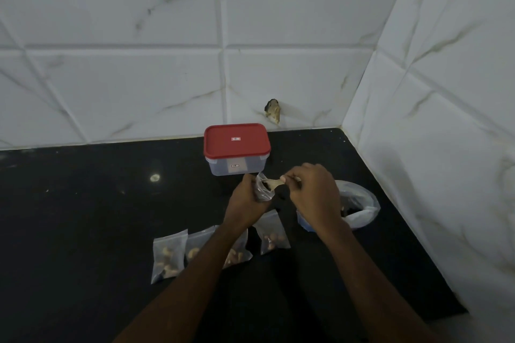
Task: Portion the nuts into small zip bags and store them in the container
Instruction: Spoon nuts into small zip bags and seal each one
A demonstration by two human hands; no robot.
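My left hand [246, 200] grips a small clear zip bag [263, 189] upright above the black counter. My right hand [312, 189] pinches the handle of a small spoon [274, 182] whose bowl sits at the bag's mouth. Behind them stands a clear container [237, 167] with its red lid [236, 140] on. Filled small zip bags of cashews lie in a row near me: one at the left [166, 256], one partly under my left forearm [196, 248], one at the right [273, 234]. A large plastic bag of nuts [358, 203] sits right of my right hand.
The black counter [83, 217] ends at white tiled walls behind and to the right, forming a corner. A chipped hole [273, 114] marks the back wall just above the counter. A light reflection [155, 177] shows on the counter to the left.
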